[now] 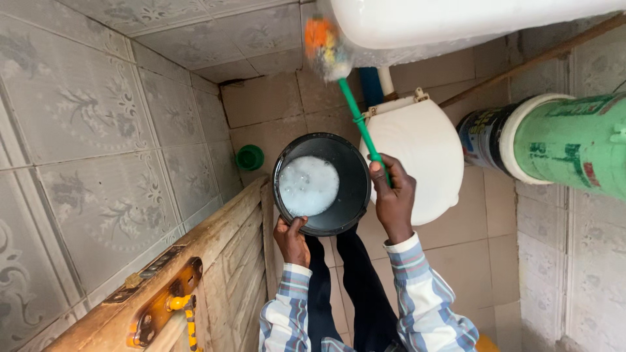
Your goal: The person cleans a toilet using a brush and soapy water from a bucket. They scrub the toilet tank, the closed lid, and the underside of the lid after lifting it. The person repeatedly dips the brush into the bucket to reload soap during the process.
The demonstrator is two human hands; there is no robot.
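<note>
The left hand (291, 240) grips the near rim of a round black plastic bucket (349, 189) of soapy water; the right hand (393, 195) clenches a green-handled toilet brush (357, 120) — bristles raised against the white cistern (443, 23). Behind lies a closed white toilet lid (424, 153) — tiled walls, wooden door (195, 274) left.

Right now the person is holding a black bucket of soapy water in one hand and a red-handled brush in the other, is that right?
Not quite. The brush has a green handle, not red; the head view shows it in the right hand. The rest holds: the left hand holds the black bucket of soapy water.
</note>
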